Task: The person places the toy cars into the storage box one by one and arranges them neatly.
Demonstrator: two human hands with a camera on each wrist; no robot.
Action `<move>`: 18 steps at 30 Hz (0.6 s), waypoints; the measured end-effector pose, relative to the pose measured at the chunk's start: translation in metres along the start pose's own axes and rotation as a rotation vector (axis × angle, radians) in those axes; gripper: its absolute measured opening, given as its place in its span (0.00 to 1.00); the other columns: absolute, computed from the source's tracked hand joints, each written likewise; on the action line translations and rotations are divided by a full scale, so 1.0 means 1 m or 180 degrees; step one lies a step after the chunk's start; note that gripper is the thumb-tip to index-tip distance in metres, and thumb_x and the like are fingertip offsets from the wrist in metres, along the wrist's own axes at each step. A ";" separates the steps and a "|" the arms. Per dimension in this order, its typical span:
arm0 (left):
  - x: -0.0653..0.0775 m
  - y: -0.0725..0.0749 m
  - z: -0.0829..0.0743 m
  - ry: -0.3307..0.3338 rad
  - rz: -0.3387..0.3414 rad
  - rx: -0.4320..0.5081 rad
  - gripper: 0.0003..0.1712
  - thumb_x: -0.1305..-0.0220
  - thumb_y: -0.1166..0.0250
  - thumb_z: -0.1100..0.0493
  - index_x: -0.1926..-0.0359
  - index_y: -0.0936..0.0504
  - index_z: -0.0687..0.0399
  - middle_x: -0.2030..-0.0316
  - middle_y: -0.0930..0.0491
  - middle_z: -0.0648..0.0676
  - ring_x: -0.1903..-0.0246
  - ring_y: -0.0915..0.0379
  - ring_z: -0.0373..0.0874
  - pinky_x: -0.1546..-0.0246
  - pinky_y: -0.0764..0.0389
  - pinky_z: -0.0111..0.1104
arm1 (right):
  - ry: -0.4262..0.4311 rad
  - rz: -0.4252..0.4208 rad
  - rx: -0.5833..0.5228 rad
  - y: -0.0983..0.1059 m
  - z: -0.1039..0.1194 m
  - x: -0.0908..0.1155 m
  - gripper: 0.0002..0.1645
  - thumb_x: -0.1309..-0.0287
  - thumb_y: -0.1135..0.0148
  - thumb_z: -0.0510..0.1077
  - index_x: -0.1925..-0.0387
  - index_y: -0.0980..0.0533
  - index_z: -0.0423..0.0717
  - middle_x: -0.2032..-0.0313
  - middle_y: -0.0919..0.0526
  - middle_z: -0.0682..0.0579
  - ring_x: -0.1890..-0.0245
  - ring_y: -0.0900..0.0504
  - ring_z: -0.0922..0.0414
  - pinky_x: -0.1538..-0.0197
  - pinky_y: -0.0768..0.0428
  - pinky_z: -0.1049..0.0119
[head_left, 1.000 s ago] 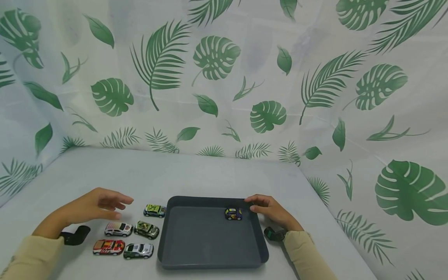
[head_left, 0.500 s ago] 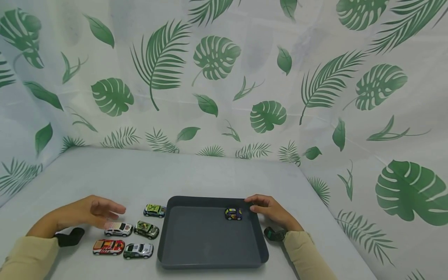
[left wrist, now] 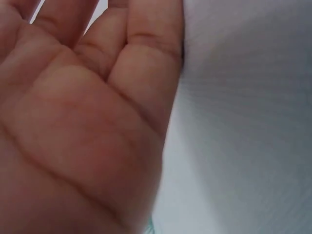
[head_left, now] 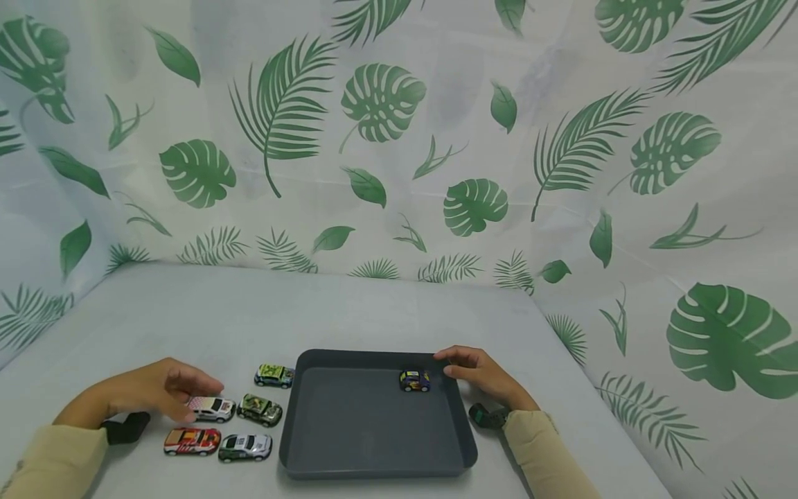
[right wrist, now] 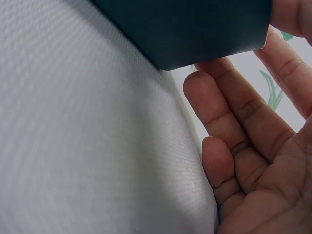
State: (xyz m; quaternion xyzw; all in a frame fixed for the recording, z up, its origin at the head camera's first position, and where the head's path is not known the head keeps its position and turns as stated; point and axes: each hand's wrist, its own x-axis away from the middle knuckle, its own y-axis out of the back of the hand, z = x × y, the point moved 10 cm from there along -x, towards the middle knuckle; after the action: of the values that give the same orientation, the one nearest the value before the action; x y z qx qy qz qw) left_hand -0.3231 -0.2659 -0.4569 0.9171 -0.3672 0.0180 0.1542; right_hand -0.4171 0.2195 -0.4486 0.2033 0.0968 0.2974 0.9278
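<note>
My left hand (head_left: 158, 391) is at a white toy car (head_left: 214, 409), thumb by its near left end and fingers along its far side. A firm pinch does not show, and the car stands on the table. The left wrist view shows only the palm and partly straight fingers (left wrist: 151, 63). My right hand (head_left: 480, 374) grips the far right corner of a dark grey tray (head_left: 374, 477), thumb and fingers about its rim. In the right wrist view, the tray corner (right wrist: 195, 34) lies between thumb and fingers. A purple and yellow toy car (head_left: 414, 380) stands inside the tray.
Near the left hand stand a red and orange toy car (head_left: 192, 441), a silver and green toy car (head_left: 245, 448), a camouflage toy car (head_left: 259, 410) and a yellow-green toy car (head_left: 274, 375), all left of the tray. A leaf-print sheet (head_left: 399, 208) hangs behind the white table.
My left hand has moved down and slightly left, from above the table to the white toy car. The right hand and the tray stay where they were.
</note>
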 end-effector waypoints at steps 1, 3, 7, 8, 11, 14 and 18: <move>0.000 0.000 0.001 0.0009 -0.0013 0.0008 0.34 0.35 0.26 0.68 0.35 0.27 0.86 0.34 0.26 0.81 0.44 0.23 0.23 0.45 0.22 0.23 | 0.0004 0.0004 -0.0004 0.000 0.000 0.000 0.22 0.23 0.37 0.38 0.35 0.22 0.29 0.38 0.19 0.30 0.40 0.19 0.55 0.37 0.24 0.64; 0.001 0.000 0.002 -0.0009 -0.0036 0.0012 0.33 0.35 0.26 0.68 0.35 0.27 0.86 0.35 0.25 0.81 0.44 0.23 0.23 0.46 0.22 0.23 | -0.0002 0.0004 -0.0001 -0.001 0.000 0.000 0.21 0.23 0.37 0.38 0.35 0.22 0.29 0.38 0.19 0.30 0.40 0.19 0.55 0.37 0.24 0.65; 0.002 0.001 0.005 -0.0041 -0.0092 -0.0015 0.31 0.36 0.26 0.70 0.37 0.25 0.86 0.37 0.22 0.79 0.45 0.23 0.23 0.48 0.21 0.23 | -0.0016 -0.0003 0.0010 -0.001 0.000 0.000 0.22 0.23 0.37 0.38 0.36 0.22 0.29 0.38 0.19 0.30 0.40 0.19 0.54 0.37 0.24 0.64; 0.003 0.001 0.005 -0.0054 -0.0095 -0.0021 0.31 0.36 0.27 0.70 0.37 0.25 0.86 0.37 0.22 0.79 0.45 0.22 0.23 0.48 0.20 0.23 | -0.0024 -0.0006 0.0016 -0.001 0.000 -0.001 0.22 0.23 0.37 0.39 0.36 0.21 0.29 0.38 0.19 0.30 0.40 0.19 0.54 0.37 0.24 0.64; 0.003 0.002 0.005 -0.0075 -0.0110 -0.0035 0.30 0.37 0.27 0.71 0.38 0.24 0.86 0.38 0.21 0.78 0.45 0.22 0.24 0.49 0.20 0.24 | -0.0009 0.0004 0.0002 -0.002 0.002 -0.002 0.22 0.23 0.37 0.39 0.35 0.21 0.29 0.38 0.19 0.31 0.39 0.19 0.53 0.36 0.24 0.64; 0.003 0.001 0.003 -0.0107 -0.0131 -0.0069 0.30 0.37 0.26 0.71 0.39 0.23 0.86 0.39 0.17 0.72 0.47 0.22 0.24 0.50 0.20 0.24 | -0.0014 -0.0012 0.0024 -0.001 0.002 -0.002 0.22 0.23 0.37 0.39 0.36 0.21 0.30 0.37 0.19 0.31 0.38 0.19 0.53 0.35 0.25 0.62; 0.000 0.001 -0.002 -0.0153 -0.0178 -0.0171 0.29 0.38 0.25 0.71 0.40 0.22 0.86 0.48 0.10 0.53 0.57 0.24 0.27 0.59 0.22 0.24 | -0.0005 -0.0035 0.0052 0.000 0.002 -0.001 0.21 0.23 0.37 0.39 0.36 0.21 0.30 0.38 0.19 0.31 0.39 0.19 0.53 0.35 0.25 0.59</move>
State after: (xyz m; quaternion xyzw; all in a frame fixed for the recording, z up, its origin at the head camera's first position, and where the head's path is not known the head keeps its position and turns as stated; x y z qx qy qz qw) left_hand -0.3241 -0.2658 -0.4548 0.9227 -0.3454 -0.0182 0.1705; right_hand -0.4168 0.2183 -0.4466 0.2105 0.0997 0.2913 0.9278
